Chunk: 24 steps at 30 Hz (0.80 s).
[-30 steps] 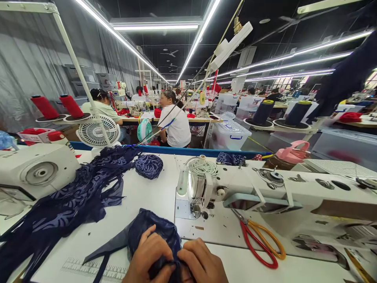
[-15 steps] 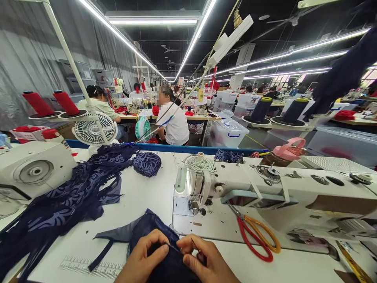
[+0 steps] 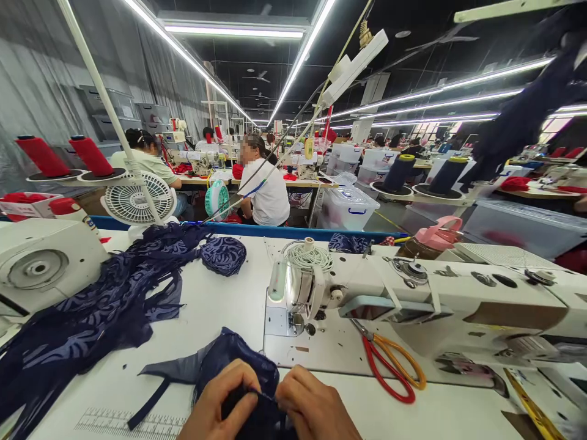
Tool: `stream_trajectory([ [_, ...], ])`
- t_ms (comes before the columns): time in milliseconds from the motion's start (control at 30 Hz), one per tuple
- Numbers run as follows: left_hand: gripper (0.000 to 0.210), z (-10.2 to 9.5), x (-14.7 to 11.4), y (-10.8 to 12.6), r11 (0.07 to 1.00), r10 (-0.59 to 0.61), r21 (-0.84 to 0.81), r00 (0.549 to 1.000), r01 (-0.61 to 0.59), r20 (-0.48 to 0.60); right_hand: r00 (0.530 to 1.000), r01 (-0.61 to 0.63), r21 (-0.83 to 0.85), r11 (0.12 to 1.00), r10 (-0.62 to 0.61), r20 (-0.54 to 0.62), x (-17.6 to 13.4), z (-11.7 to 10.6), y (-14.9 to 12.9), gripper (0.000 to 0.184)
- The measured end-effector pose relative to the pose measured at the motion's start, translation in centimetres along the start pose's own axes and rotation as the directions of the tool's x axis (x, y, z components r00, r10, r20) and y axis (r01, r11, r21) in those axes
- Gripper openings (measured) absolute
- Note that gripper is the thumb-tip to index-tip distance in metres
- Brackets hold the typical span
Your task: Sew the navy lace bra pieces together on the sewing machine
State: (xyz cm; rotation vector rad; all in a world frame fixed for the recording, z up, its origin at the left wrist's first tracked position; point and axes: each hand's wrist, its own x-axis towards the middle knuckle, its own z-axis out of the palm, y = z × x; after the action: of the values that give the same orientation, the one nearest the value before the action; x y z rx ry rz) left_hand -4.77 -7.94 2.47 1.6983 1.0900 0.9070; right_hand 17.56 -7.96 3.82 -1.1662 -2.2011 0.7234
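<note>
Navy fabric (image 3: 236,351), apparently in both hands (image 3: 220,397)

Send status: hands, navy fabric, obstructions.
Left hand and right hand: both pinching navy sheer fabric. Fabric bunched, not under sewing machine needle. Scissors lie right of hands, not touching; no obstruction seen.

Two bare hands (image 3: 214,394), one pair of scissors (image 3: 369,336), two red thread cones (image 3: 42,156) and two navy thread cones (image 3: 398,173) are counted close by; beyond, two seated co-workers (image 3: 270,192) are seen, though farther figures (image 3: 415,148) cannot be surely counted.
</note>
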Motion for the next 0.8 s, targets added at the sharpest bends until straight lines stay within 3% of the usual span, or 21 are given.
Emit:
stream_trajectory([
  [67,0.038,-0.5,-0.5,-0.4,0.998,0.040,0.045,0.996,-0.036,-0.079,0.996,-0.084,0.098,0.992,0.082,0.020,0.9,0.7,-0.7,0.018],
  [133,0.040,-2.4,-0.2,-0.4,0.996,0.018,0.091,0.993,-0.008,-0.114,0.992,-0.122,0.189,0.974,0.124,0.002,3.1,1.8,-1.8,0.020],
  [200,0.042,-5.7,0.7,0.5,0.982,0.010,0.189,0.991,0.016,-0.133,0.989,0.009,0.136,0.991,0.011,-0.148,6.8,3.0,-3.1,0.023],
  [233,0.041,-7.6,1.3,1.2,0.959,0.078,0.282,0.980,-0.024,-0.180,0.982,0.051,0.112,0.992,-0.029,-0.187,8.9,3.5,-3.7,0.023],
  [267,0.038,-9.5,1.9,2.1,0.902,0.203,0.424,0.941,-0.073,-0.270,0.975,0.092,0.099,0.991,-0.069,-0.213,11.1,3.8,-4.3,0.026],
  [300,0.035,-11.1,2.3,3.1,0.789,0.397,0.597,0.862,-0.145,-0.315,0.966,0.146,0.090,0.985,-0.122,-0.230,13.1,3.9,-4.7,0.033],
  [333,0.028,-12.2,2.5,3.9,0.634,0.567,0.751,0.771,-0.185,-0.289,0.955,0.203,0.087,0.975,-0.178,-0.236,14.8,3.9,-4.9,0.039],
  [400,0.014,-12.8,2.3,4.5,0.313,0.783,0.907,0.617,-0.282,-0.079,0.928,0.315,0.040,0.948,-0.299,-0.221,16.6,3.6,-4.5,0.041],
  [433,0.017,-12.1,1.9,4.1,0.186,0.813,0.928,0.581,-0.322,0.038,0.912,0.368,-0.008,0.930,-0.363,-0.194,16.7,3.4,-3.7,0.040],
  [467,0.023,-10.7,1.5,3.2,0.092,0.783,0.931,0.603,-0.354,0.152,0.891,0.420,-0.091,0.903,-0.429,-0.148,16.3,3.2,-2.7,0.038],
  [500,0.029,-9.0,1.2,1.9,0.063,0.766,0.929,0.614,-0.365,0.190,0.878,0.451,-0.151,0.880,-0.468,-0.102,15.4,3.0,-1.4,0.037],
  [600,0.033,-2.7,1.6,-2.3,0.168,0.676,0.907,0.715,-0.387,0.180,0.886,0.441,-0.229,0.868,-0.461,-0.043,11.3,2.2,2.7,0.033],
  [700,0.027,1.6,3.5,-3.8,0.244,0.694,0.878,0.707,-0.412,0.139,0.926,0.341,-0.335,0.878,-0.376,-0.041,7.0,0.9,5.6,0.045],
  [800,0.023,2.1,5.4,-3.1,0.302,0.733,0.835,0.672,-0.459,0.104,0.954,0.233,-0.416,0.879,-0.289,-0.077,3.7,-0.6,7.3,0.047],
])
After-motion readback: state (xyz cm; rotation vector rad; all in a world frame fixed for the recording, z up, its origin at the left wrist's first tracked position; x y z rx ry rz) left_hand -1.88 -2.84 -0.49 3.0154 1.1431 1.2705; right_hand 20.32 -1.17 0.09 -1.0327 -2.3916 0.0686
